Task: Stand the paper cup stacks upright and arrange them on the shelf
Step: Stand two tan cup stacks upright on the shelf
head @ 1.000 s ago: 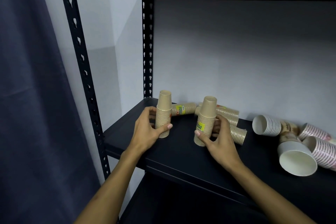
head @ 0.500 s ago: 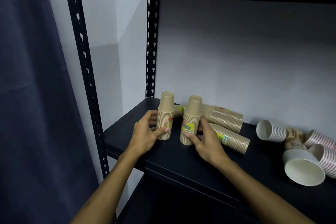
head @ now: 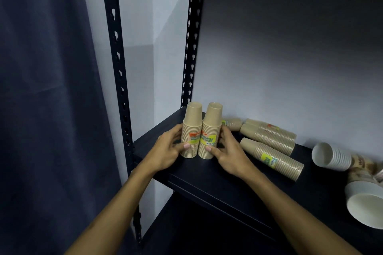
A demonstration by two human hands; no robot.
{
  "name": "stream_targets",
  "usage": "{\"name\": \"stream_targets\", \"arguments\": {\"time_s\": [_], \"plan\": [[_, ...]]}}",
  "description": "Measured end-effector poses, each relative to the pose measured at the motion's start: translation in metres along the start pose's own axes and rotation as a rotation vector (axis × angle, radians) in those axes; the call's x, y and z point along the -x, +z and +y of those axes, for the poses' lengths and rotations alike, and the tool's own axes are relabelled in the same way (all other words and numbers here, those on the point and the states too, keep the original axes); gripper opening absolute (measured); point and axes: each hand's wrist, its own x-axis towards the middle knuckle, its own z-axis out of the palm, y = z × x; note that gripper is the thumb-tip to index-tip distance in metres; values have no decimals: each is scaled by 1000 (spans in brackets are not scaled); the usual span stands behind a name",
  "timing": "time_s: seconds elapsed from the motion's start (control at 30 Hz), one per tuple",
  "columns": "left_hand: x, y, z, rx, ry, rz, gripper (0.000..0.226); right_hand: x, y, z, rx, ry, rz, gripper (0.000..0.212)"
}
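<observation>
Two bare forearms reach up from the bottom edge to a matte black shelf (head: 207, 174) with a flat, smooth board and a squared front lip. The left hand (head: 165, 149) curls round the left stack (head: 191, 130), thumb across its front near the base, fingers wrapped behind. The right hand (head: 230, 151) grips the right stack (head: 210, 132) the same way, thumb on the front, fingers round the far side. Both stacks are tan paper cups nested mouth-down, tapering upward, their rolled rims forming fine ribs; each carries a yellow and orange label. They stand upright on the shelf, touching side by side between the two hands.

Just right of the right hand lie three more tan stacks (head: 271, 157) on their sides, the nearest with a yellow label, and a fourth short one (head: 232, 124) lies behind the right hand. Farther right lie white cups (head: 331, 156) on their sides, ribbed, open mouths showing, and a large white cup (head: 364, 207) at the frame edge.

Beyond the left hand rise black steel uprights (head: 118, 68) punched with keyhole slots. Behind is a plain pale wall (head: 290, 58); left of the left hand hangs a dark blue curtain (head: 45, 89) with soft folds.
</observation>
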Motion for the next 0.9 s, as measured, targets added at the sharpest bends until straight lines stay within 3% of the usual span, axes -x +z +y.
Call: {"name": "stream_targets", "arguments": {"time_s": [0.3,0.57,0.77,0.9], "plan": [[18,-34,0,121,-80,-46,60,-17,25,-11,-127,9,-107,59],[33,-36,-6,154,-87,142,60,-23,57,-21,-262,-8,-129,54],[38,-40,-14,137,-90,221,60,-34,72,-25,-216,-24,-108,60],[38,-39,-20,68,-75,291,55,-44,69,-24,-218,-31,-175,51]]}}
